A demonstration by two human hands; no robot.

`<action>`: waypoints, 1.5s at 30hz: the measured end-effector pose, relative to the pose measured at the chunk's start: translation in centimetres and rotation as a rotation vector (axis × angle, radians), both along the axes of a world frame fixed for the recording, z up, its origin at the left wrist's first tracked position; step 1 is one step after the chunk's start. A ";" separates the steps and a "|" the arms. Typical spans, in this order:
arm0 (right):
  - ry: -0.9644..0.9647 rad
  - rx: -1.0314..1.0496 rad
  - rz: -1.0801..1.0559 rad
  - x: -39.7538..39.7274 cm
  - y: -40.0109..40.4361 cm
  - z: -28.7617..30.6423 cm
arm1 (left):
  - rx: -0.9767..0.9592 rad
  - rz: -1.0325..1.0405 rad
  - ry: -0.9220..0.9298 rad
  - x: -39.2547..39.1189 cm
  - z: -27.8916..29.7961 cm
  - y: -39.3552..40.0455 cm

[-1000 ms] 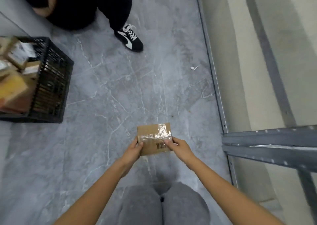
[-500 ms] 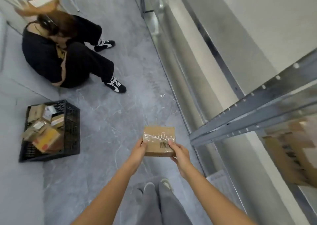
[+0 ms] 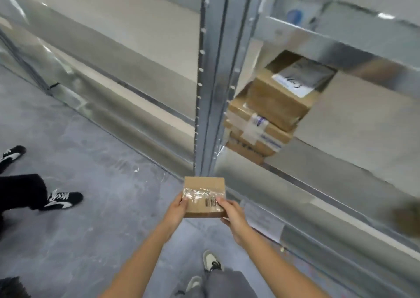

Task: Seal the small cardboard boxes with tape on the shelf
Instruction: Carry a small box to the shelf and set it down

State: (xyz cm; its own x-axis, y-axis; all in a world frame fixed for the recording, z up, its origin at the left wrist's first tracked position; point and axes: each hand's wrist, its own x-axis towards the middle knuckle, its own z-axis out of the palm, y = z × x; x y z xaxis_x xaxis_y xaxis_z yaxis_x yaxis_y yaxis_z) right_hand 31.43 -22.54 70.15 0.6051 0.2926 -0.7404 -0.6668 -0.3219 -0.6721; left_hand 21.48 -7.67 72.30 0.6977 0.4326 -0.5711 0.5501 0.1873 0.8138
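Cardboard in grip: the left hand and the right hand are each pinching one short end of a small box, thumbs lying on top, fingers curling underneath out of sight.
Left hand: its thumb is resting on the wrinkled clear tape that is running across the lid.
Right hand: its thumb is touching the barcode printed just below the tape.
Where the box is: it is hanging in the air between the two hands, level, lid upward, over the grey floor and not yet on any shelf.
Handling, as a guess: the box is looking light and stiff enough for fingertip holds. Glossy tape is likely to be slippery, so bare cardboard at the ends and corners is probably the safer place to take it. Squeezing the middle of the lid could dent it.
Just beyond the box: the grey metal post of a shelf rack is standing upright.
Up and to the right of the right hand: a stack of boxes is sitting on a shelf, some carrying tape and labels.
Far to the left of the left hand: another person's black-and-white shoe is resting on the floor.
Stage, judged: this box is appearing sealed and is probably heading for the shelf.
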 end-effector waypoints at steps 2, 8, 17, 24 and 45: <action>-0.001 -0.002 -0.105 0.1 -3.8 0.5 | 0.017 -0.148 0.021 1.7 0.4 -2.4; -0.023 0.009 -0.391 -0.9 -14.8 2.4 | 0.092 -0.530 0.044 5.8 1.8 -11.0; -0.104 0.001 -0.610 -0.3 -27.6 4.9 | 0.077 -0.716 -0.007 11.5 5.1 -23.7; -0.183 0.013 -0.585 3.2 -34.7 6.9 | 0.033 -0.656 -0.021 13.9 7.0 -30.8; -0.328 -0.181 -0.481 17.1 -33.6 7.4 | 0.102 -0.371 -0.112 27.6 6.0 -31.2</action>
State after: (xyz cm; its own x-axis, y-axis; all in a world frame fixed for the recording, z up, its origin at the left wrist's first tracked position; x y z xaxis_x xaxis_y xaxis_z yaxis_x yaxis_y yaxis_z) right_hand 48.54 -56.09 77.58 0.8434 -0.1830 -0.5051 -0.5328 -0.1645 -0.8301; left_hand 49.08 -38.88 78.29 0.8727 0.1901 -0.4498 0.4720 -0.0924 0.8767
